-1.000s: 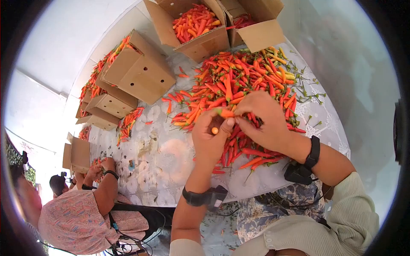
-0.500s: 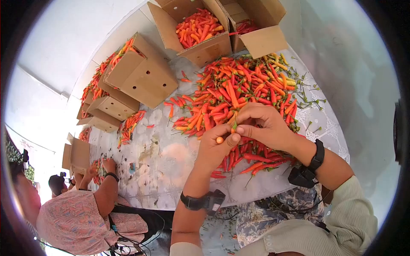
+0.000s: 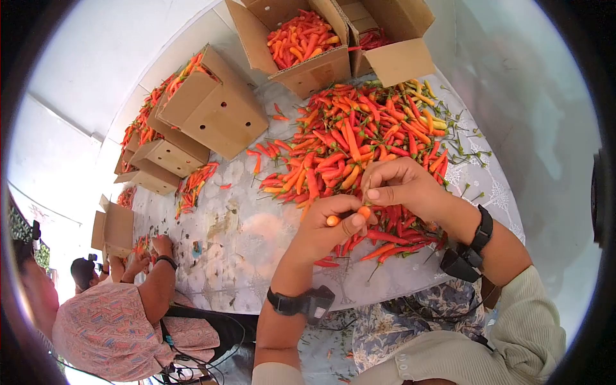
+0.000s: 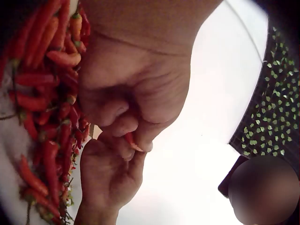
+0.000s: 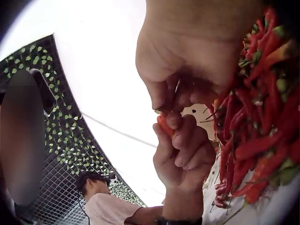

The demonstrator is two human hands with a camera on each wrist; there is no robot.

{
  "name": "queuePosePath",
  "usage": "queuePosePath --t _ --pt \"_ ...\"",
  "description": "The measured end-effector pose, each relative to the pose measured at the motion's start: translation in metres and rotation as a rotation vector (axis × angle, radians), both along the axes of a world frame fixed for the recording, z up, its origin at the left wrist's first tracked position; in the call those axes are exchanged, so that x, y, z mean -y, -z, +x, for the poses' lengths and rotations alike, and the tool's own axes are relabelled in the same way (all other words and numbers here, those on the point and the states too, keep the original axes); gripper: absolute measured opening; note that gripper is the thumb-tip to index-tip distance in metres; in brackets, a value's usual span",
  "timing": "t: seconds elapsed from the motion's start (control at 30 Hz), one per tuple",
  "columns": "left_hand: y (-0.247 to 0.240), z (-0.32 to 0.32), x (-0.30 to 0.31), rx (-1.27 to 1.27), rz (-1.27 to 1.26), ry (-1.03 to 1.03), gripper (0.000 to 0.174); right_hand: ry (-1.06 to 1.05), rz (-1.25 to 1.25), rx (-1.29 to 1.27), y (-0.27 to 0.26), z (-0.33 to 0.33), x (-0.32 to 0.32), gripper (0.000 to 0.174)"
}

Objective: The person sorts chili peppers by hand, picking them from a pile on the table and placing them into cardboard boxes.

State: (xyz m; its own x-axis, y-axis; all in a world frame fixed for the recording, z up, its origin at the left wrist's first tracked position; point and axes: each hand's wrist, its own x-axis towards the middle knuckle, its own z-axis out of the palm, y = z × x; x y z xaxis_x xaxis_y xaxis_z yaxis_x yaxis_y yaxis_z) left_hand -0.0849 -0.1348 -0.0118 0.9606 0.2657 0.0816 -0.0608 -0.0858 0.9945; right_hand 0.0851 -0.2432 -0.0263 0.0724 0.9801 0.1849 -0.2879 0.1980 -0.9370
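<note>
Head view: left hand [image 3: 324, 234] holds a small, smooth orange chilli [image 3: 364, 212] between thumb and fingers; a second chilli's rounded orange end [image 3: 332, 221] pokes out of the same grip. Change: half a second ago the chilli stood with its green end up and both hands' fingertips close on it; now its orange end shows and the right hand [image 3: 404, 192] sits slightly higher, thumb and fingertips pinched together at its top. Both hands are above the near edge of the loose heap of red and orange chillies [image 3: 346, 138] on the pale patterned tablecloth [image 3: 256, 273].

Left wrist view: a red-orange chilli tip [image 4: 133, 142] shows between the left fingers; right fingertips just below. Stem hidden here.

Right wrist view: left fingers grip the chilli's body; right thumb is at its small green stem end [image 5: 158, 111]. Reads as mid-pull on the stem; can't tell whether it's detached.
</note>
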Motion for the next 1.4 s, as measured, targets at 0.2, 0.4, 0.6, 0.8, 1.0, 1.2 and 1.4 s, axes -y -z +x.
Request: queuePosePath --t 0.2,0.4,0.6,0.8,1.0,1.2,1.4 --pt "0.007 0.004 0.004 -0.039 -0.216 0.017 0.028 0.208 0.060 0.005 0.001 -0.001 0.000 0.009" --pt "0.010 0.005 -0.002 0.100 -0.369 -0.107 0.017 1.041 0.111 0.525 0.000 0.011 -0.006 0.009" --pt "0.018 0.002 -0.022 0.195 -0.497 -0.184 0.012 0.790 0.335 1.322 0.000 0.006 -0.015 0.029" --pt "0.014 0.001 -0.017 0.227 -0.472 -0.311 0.010 0.816 0.283 1.285 0.006 -0.007 -0.016 0.026" --pt "0.008 0.003 -0.012 0.271 -0.434 -0.475 0.011 0.891 0.372 0.931 0.004 -0.001 -0.013 0.020" --pt "0.010 0.002 -0.018 0.301 -0.456 -0.547 0.020 0.663 0.284 0.604 -0.001 -0.016 -0.006 0.019" --pt "0.014 -0.001 -0.017 0.126 -0.461 -0.187 0.028 0.455 0.376 0.749 -0.004 -0.017 -0.002 0.014"
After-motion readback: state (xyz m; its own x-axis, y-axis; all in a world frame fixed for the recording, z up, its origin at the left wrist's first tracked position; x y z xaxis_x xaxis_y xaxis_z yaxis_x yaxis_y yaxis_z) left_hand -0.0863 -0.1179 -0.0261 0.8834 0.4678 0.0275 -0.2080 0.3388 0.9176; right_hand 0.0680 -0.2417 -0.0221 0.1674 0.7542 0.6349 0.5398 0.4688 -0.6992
